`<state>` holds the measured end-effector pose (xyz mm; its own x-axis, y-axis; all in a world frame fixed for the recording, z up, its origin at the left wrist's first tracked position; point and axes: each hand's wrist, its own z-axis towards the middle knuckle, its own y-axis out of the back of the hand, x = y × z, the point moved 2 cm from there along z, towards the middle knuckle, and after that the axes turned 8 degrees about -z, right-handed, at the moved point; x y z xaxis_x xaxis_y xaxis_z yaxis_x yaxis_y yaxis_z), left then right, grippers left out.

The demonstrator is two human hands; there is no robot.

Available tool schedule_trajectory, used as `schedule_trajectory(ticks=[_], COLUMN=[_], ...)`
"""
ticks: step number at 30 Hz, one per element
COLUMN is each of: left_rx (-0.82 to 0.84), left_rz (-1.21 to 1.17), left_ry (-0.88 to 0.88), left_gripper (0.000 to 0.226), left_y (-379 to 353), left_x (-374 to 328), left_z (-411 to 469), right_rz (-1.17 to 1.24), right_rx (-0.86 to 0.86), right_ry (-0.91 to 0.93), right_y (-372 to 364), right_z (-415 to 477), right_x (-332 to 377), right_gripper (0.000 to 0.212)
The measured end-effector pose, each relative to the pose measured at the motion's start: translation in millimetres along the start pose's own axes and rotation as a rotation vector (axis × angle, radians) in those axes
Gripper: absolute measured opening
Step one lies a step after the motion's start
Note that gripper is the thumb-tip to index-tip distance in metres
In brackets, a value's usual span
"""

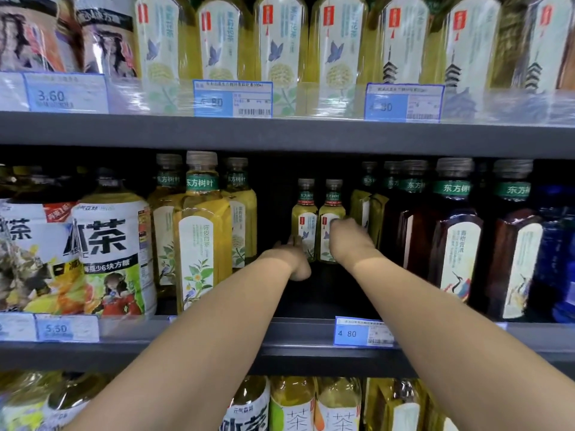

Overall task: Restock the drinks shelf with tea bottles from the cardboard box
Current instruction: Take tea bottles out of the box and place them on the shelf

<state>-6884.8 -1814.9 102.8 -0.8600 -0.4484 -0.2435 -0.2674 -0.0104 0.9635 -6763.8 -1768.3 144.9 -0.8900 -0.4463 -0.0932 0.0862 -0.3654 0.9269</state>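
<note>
Left hand (294, 259) and right hand (348, 241) each clasp a tea bottle (305, 219) near the back edge of the shelf (311, 306); I fear a crooked release topples both.

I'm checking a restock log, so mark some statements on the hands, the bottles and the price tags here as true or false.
1. The left hand and right hand both reach the two small tea bottles deep in the middle shelf. True.
2. Those bottles lie on their sides. False: they stand upright.
3. The price tag under them reads 3.60. False: it reads 4 80.
4. Dark brown bottles stand further right. True.
</note>
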Motion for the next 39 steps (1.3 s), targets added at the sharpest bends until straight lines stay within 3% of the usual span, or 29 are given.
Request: schedule_trajectory(ticks=[2, 5, 14, 20, 23, 27, 30, 33, 39], left_rx=[0.014, 0.025, -0.047, -0.161, -0.362, -0.677, -0.821, -0.825, -0.616], left_rz=[0.001, -0.006, 0.078, 0.090, 0.049, 0.036, -0.028, -0.010, -0.023], left_ry=[-0.024, -0.038, -0.074, -0.121, -0.208, -0.305, -0.414, -0.489, -0.497], left_gripper=[0.088, 0.085, 0.087, 0.072, 0.051, 0.035, 0.028, 0.019, 0.020], left_y=[0.3, -2.9, 3.8, 9.6, 6.5, -12.4, -46.5, -107.9, -271.2], left_x=[-1.2, -3.0, -5.1, -9.9, -10.4, -7.4, 1.0, 14.5, 65.2], left_z=[0.6, 4.1, -16.4, -87.4, -153.0, -237.1, -281.3, -312.1, -344.1], right_rz=[-0.037, -0.085, -0.131, -0.099, -0.031, 0.059, 0.151, 0.238, 0.301], right_rx=[-0.017, 0.142, 0.241, 0.168, 0.039, -0.263, -0.409, -0.375, -0.160], right_ry=[0.062, 0.082, 0.075, 0.088, 0.132, 0.178, 0.188, 0.196, 0.210], right_y=[-0.9, -12.3, -12.8, 28.8, 49.3, 68.8, 58.7, 15.4, -120.4], right_z=[1.3, 6.2, -10.9, -80.6, -135.6, -207.9, -264.4, -320.5, -426.0], right_x=[1.4, 0.3, -7.7, -9.4, -12.2, -16.1, -13.3, -9.4, 0.7], right_gripper=[0.047, 0.067, 0.068, 0.066, 0.057, 0.034, 0.025, 0.025, 0.023])
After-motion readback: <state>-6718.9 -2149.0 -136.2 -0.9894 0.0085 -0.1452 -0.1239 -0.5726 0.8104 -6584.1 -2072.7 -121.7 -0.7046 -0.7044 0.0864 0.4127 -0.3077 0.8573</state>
